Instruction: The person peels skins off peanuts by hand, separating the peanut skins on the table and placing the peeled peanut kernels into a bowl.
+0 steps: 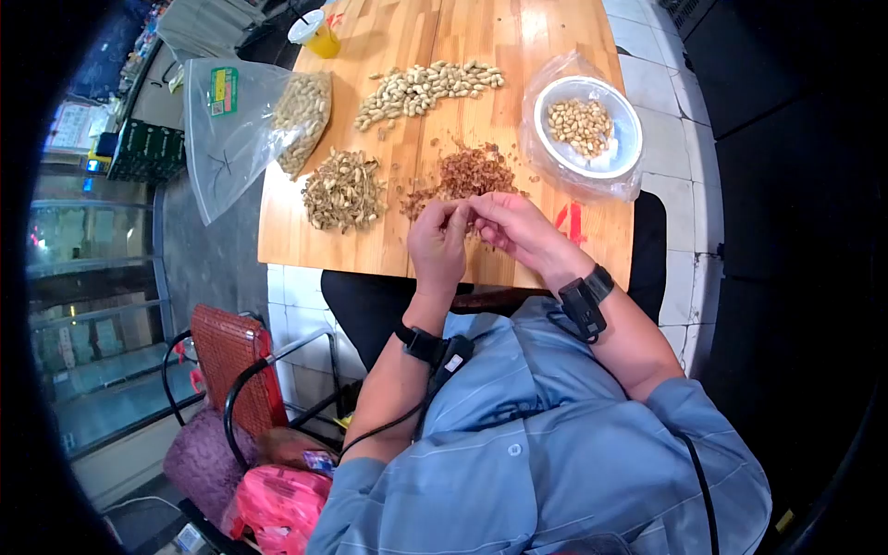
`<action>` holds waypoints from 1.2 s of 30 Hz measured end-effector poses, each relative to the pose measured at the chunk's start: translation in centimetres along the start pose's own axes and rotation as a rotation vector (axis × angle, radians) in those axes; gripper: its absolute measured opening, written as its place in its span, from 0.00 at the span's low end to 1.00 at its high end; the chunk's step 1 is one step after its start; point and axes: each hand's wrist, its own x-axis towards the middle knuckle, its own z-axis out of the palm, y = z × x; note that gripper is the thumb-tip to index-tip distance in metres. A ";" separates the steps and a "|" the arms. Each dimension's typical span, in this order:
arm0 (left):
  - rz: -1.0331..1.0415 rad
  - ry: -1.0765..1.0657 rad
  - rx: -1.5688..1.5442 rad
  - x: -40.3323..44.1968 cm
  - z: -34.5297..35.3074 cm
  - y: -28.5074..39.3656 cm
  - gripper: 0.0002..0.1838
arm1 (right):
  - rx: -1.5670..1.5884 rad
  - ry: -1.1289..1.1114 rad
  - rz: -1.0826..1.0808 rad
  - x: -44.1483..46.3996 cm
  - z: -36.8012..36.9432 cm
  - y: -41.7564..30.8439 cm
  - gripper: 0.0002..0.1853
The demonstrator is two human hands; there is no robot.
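My left hand (438, 242) and my right hand (518, 225) meet over the near part of the wooden table (555, 254), fingertips pinched together. Whatever lies between the fingertips is too small to make out. Just beyond them spreads a heap of reddish-brown peanut skins (476, 172). Cracked shells (342, 191) form a pile to the left. A band of unshelled peanuts (428, 91) lies farther back. At the right, peeled kernels (580, 128) sit inside a white bowl (632, 139) wrapped in clear plastic.
A clear bag (303, 116) of unshelled peanuts hangs over the table's left edge. A cup of yellow drink (319, 37) stands at the back left. Below left are a chair with a reddish back (231, 365) and a pink bag (279, 504). Both wrists carry strapped devices with cables.
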 end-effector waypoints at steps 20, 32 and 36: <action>-0.229 0.009 -0.333 1.2 1.3 -0.4 0.08 | -0.089 0.102 -0.154 0.1 1.1 -0.2 0.08; -0.359 0.032 -0.511 1.5 1.1 -1.8 0.07 | 0.092 0.000 -0.111 0.3 0.0 -0.4 0.09; -0.089 0.088 -0.069 2.5 0.1 -3.2 0.14 | 0.134 -0.029 -0.110 0.3 -0.5 -0.6 0.08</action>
